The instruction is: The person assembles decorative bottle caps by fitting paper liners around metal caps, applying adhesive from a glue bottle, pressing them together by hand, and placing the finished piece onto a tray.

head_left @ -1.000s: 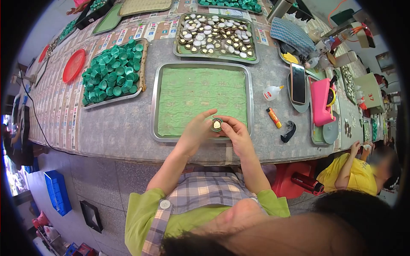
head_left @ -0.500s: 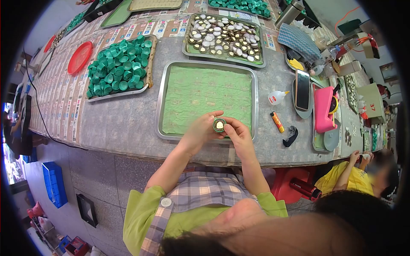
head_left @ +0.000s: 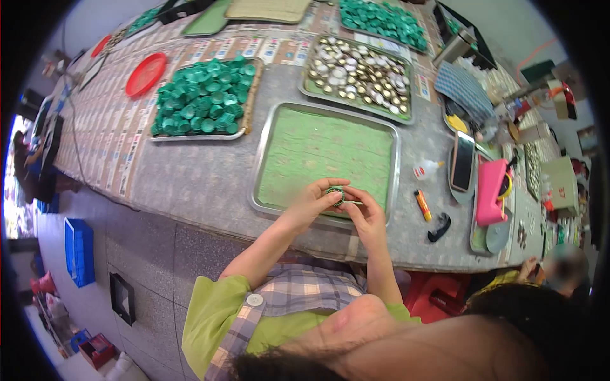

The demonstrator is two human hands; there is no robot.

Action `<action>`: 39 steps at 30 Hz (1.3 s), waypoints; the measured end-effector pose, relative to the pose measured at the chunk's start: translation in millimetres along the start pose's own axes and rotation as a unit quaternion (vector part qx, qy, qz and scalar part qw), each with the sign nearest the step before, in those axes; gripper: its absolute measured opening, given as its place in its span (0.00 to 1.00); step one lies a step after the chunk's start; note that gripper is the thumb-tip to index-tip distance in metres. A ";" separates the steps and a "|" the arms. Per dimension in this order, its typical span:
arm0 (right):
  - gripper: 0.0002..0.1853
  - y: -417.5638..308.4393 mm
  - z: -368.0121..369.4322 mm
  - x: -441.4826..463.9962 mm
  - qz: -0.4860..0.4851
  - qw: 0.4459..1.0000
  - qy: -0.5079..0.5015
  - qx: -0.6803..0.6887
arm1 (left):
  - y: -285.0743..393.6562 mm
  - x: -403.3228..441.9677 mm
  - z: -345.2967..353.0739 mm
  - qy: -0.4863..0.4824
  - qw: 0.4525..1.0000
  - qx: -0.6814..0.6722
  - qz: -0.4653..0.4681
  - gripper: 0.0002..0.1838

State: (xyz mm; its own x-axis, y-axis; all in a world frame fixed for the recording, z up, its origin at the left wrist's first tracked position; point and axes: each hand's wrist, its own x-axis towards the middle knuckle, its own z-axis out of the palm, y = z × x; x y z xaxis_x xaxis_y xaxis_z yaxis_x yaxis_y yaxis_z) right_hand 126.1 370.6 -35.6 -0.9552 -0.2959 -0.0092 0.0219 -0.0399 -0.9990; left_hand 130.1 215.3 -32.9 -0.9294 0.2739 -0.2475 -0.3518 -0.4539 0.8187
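A small dark green fluted cup (head_left: 335, 192) is pinched in the fingers of my left hand (head_left: 307, 208), above the near part of a metal tray (head_left: 255, 184) with a crinkled green lining. Close against the cup's right side, my right hand (head_left: 368, 214) is closed, with a thin pale strip (head_left: 353, 202) between its thumb and fingers. What the strip is made of cannot be made out. Fingers hide much of the cup. Beyond the lined tray, another tray (head_left: 357, 108) bears many small round discs, some white and some gold-centred. At the left, a pile of green fluted cups (head_left: 203, 98) fills a tray.
Right of the lined tray lie a glue bottle (head_left: 427, 169), an orange glue stick (head_left: 422, 205), a black curved item (head_left: 439, 227), a phone (head_left: 462, 160) and a pink tape dispenser (head_left: 492, 190). A red plate (head_left: 146, 75) lies far left. Another person sits at the right.
The view has shifted, so the table appears lower and further right. The cup has turned; its pale centre no longer faces me. A thin pale strip now shows at my right fingers.
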 end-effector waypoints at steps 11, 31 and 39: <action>0.12 -5.6 -18.9 5.8 -0.047 0.980 0.064 -0.182 | 33.5 36.3 -55.2 0.093 0.783 0.575 0.217 0.11; 0.08 -5.2 -42.7 9.2 -0.082 0.946 0.141 -0.281 | 60.3 36.1 -92.5 0.159 0.692 0.639 0.296 0.08; 0.08 -7.2 -48.1 9.3 -0.069 0.946 0.151 -0.280 | 71.6 26.9 -99.2 0.206 0.733 0.592 0.265 0.08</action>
State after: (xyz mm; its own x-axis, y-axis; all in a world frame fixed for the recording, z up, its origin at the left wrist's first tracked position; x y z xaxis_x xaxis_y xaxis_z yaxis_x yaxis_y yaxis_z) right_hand 102.8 414.0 -30.7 -0.9801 -0.0361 0.1953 -0.1885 0.4787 -0.8575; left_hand 68.9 106.0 -32.4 -0.9413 -0.0648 0.3312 0.1872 0.7163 0.6722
